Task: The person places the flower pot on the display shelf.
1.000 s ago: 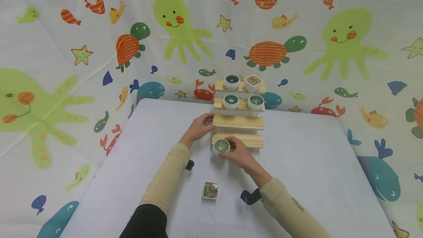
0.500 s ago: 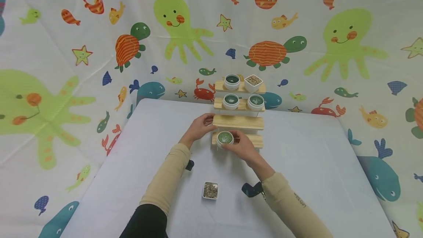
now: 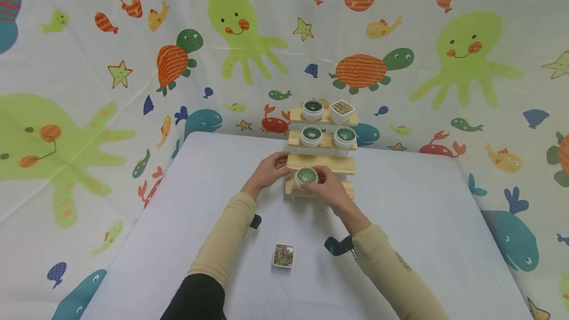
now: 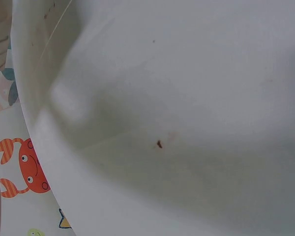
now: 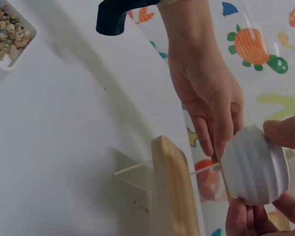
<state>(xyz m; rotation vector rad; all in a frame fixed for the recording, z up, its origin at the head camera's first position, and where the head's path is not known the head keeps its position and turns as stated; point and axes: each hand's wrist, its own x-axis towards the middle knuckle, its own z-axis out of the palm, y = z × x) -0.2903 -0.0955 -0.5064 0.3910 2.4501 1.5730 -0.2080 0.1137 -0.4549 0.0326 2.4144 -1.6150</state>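
My right hand [image 3: 331, 189] pinches a small round white pot [image 3: 306, 176] with a green, pale-marked top, thumb at the near side and fingers behind. In the head view the pot overlaps the lowest board and the front edge of the one above. The right wrist view shows the pot's ribbed white side [image 5: 253, 164] between thumb and fingertips. My left hand [image 3: 268, 170] grips the left end of the second-lowest board of a tiered wooden display stand [image 3: 338, 163]. Only a sliver of a finger shows at the left wrist view's edge.
Three similar round pots, including one at the top left [image 3: 312, 109], and a square white pot of pebbles [image 3: 342, 111] fill the upper two boards. Another square pebble pot [image 3: 283, 256] sits on the white table [image 3: 400, 221] nearer me. A sea-animal printed cloth [image 3: 302, 53] hangs behind.
My right hand has carried the round pot up and slightly right, from before the lowest board's front edge to over that board. The left hand keeps its place on the stand.
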